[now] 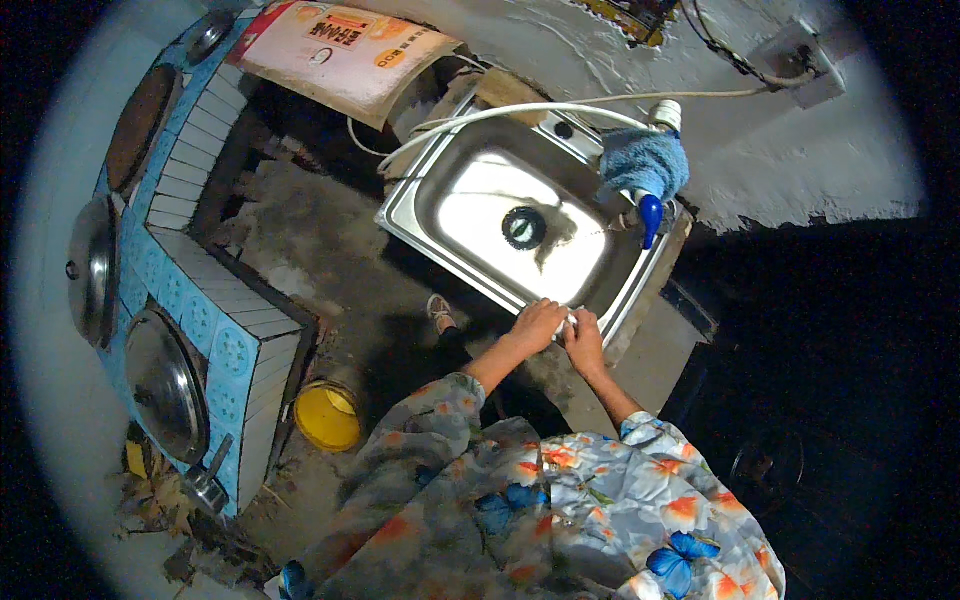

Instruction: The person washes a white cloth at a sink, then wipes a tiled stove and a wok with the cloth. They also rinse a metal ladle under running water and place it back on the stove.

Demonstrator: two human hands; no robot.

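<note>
My left hand [537, 328] and my right hand [584, 342] are close together over the near rim of a stainless steel sink [442, 238]. Between them is a small white thing [569, 321], perhaps a cloth, gripped by the fingers of both and mostly covered by them. A round drain strainer [523, 228] sits in the floor of the shiny basin. Past the basin's right side stands a faucet with a blue handle [650, 221], and a light blue towel [646, 163] is wrapped around it.
To the left, a blue-tiled stove counter [234, 351] carries metal pot lids [166, 386] and a small pan [205, 487]. A yellow bucket [328, 417] stands on the floor. Across the sink's back runs a white hose [517, 111], near a printed cardboard sheet [349, 56].
</note>
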